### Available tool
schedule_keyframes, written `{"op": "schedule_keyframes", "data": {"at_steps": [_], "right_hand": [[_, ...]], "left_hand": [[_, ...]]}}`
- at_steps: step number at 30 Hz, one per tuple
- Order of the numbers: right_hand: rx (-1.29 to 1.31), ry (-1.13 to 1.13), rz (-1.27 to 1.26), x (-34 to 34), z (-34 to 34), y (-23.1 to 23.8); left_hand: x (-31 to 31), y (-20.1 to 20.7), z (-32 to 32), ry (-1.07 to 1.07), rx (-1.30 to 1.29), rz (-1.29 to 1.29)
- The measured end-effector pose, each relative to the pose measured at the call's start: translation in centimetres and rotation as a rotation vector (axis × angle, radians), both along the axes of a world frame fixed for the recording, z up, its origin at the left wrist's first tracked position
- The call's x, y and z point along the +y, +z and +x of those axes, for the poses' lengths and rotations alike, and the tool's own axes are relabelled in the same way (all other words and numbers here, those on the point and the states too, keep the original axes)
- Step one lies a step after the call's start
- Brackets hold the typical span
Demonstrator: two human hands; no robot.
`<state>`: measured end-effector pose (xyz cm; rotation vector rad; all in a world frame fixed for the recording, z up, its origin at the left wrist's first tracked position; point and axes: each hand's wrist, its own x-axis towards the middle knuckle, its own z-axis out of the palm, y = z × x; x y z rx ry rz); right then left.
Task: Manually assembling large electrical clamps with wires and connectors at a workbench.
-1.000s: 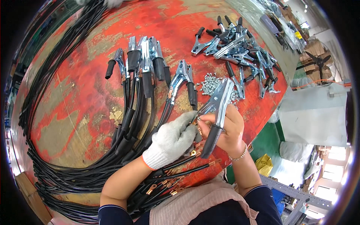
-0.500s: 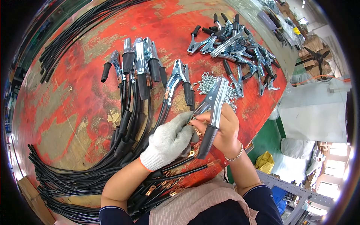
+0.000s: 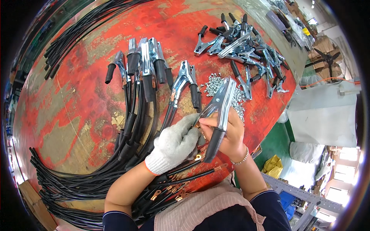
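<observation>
A silver battery clamp with black handle sleeves is held between my two hands, jaws pointing away from me. My left hand, in a white knit glove, is closed around its left handle, where a copper cable lug shows at the fingertips. Bare and wearing a bead bracelet, my right hand reaches behind the other handle. Its thumb and finger pinch at the lug; what sits between them is hidden. Small silver screws lie piled just beyond the clamp.
Clamps fixed to black cables lie left of centre. Loose clamps are heaped at far right. Bundled black cables fill the near left, their copper lugs by my apron. More cables lie far left on the worn red table.
Both hands stay at the clamp; the right fingertips have shifted slightly at the lug. The whole view has moved a little, with nothing let go.
</observation>
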<state>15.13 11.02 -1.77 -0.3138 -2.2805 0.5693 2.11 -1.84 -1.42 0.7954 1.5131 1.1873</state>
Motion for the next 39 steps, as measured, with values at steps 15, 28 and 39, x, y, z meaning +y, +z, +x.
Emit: {"op": "schedule_keyframes", "data": {"at_steps": [15, 28, 39], "right_hand": [[-0.031, 0.082, 0.074, 0.4, 1.3, 0.1], [0.003, 0.104, 0.079, 0.4, 1.2, 0.2], [-0.393, -0.579, 0.072, 11.0, 8.2, -3.3]], "left_hand": [[0.2, 1.7, -0.2, 0.012, -0.153, -0.056], [0.2, 1.1, 0.0, 0.015, -0.102, -0.036], [1.2, 0.5, -3.6, 0.228, 0.055, 0.082]]}}
